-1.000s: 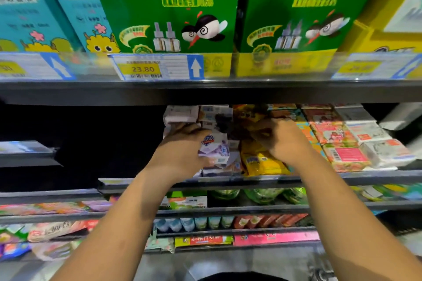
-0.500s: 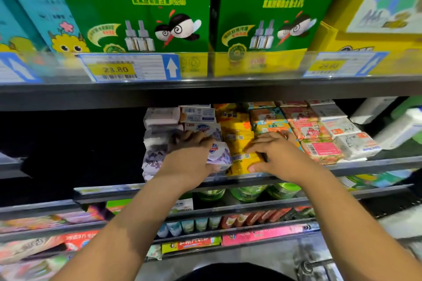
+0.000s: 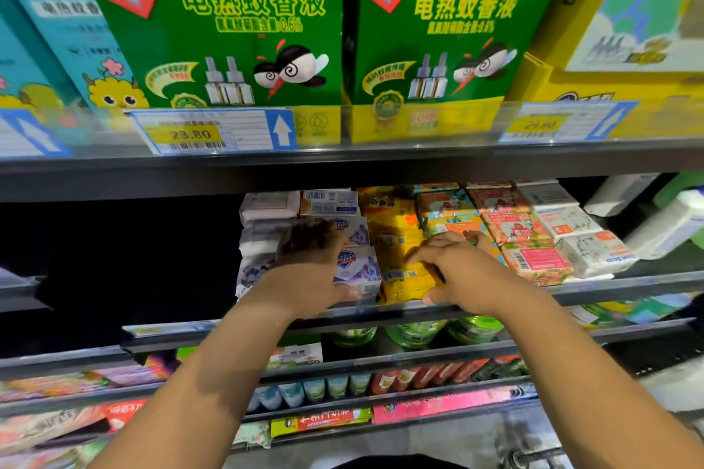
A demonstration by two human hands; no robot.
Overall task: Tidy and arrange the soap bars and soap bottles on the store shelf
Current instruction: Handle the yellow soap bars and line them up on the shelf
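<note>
Middle shelf [image 3: 628, 284], front edge — left hand [image 3: 310, 270] grips the purple soap box [image 3: 360, 266]; right hand [image 3: 461, 270] clasps the yellow soap pack [image 3: 404, 278] just beside it.

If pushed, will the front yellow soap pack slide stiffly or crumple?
The yellow soap pack probably slides stiffly: it looks rectangular. Its glossy wrapper may feel slippery. Lying flat beside the purple soap box, it should not roll.

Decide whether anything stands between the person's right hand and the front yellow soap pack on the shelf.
Nothing visible does. The right hand lies on the front yellow soap pack, fingers over its top and thumb at its front edge. The purple soap box that the left hand holds stands beside the pack, not in the way.
</note>
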